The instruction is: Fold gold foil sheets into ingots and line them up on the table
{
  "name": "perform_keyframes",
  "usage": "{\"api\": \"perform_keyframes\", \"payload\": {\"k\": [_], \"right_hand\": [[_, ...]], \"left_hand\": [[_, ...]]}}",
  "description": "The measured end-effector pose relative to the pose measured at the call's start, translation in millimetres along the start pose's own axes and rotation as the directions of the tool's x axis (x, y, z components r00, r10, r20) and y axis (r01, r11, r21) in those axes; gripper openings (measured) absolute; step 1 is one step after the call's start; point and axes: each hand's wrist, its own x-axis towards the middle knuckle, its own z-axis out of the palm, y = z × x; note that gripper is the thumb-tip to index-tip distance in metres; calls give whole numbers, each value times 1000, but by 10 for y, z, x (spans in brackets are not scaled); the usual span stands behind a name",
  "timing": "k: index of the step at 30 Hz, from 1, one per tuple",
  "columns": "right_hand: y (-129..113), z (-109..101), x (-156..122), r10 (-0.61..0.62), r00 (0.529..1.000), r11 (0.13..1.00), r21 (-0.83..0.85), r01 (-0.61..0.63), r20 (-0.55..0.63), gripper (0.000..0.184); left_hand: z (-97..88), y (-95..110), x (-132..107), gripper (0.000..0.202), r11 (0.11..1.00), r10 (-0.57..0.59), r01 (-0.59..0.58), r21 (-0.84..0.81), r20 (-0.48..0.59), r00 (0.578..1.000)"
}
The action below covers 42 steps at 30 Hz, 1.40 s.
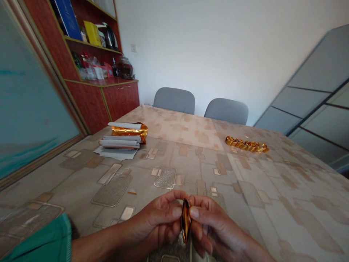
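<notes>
Between my two hands, above the near part of the table, is a small folded piece of gold foil paper (185,222), narrow and pointed at its ends, with a slit-like opening facing up. My left hand (165,214) pinches its left side with thumb and fingers. On the opposite side, my right hand (205,216) pinches it the same way, thumb on top. A row of folded gold foil pieces (247,144) lies farther off on the right. At the left stands a stack of foil paper sheets (120,143), pale side mostly showing, with a gold curled sheet on top.
The table (191,131) has a patterned cover. A small gold scrap (132,193) lies left of my hands. Two grey chairs (174,100) stand at the far edge. A red wooden cabinet (120,96) with shelves is at the back left, and grey panels (311,87) rise at the right.
</notes>
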Motion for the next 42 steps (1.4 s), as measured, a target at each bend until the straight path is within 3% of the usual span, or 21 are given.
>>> {"api": "perform_keyframes", "payload": {"k": [11,14,21,27,42], "right_hand": [[12,-69,7,39,999,999,-24,-39,-3,25],[3,-71,12,40,999,999,-32,-41,-15,25],[-41,8,-7,38,991,992,-115,-53,-132,31],[-15,-18,14,103,981,994,-24,-109,-164,29],[-4,-26,31,115,987,992,60,-109,-115,28]], "left_hand": [[-21,-1,12,22,982,-48,59,-180,63,997],[-14,-3,16,20,988,-36,38,-149,17,999],[51,0,7,40,998,47,-44,51,-74,996],[55,-25,38,44,988,87,-56,142,-220,972],[45,-10,38,41,990,36,-12,140,-171,985]]}}
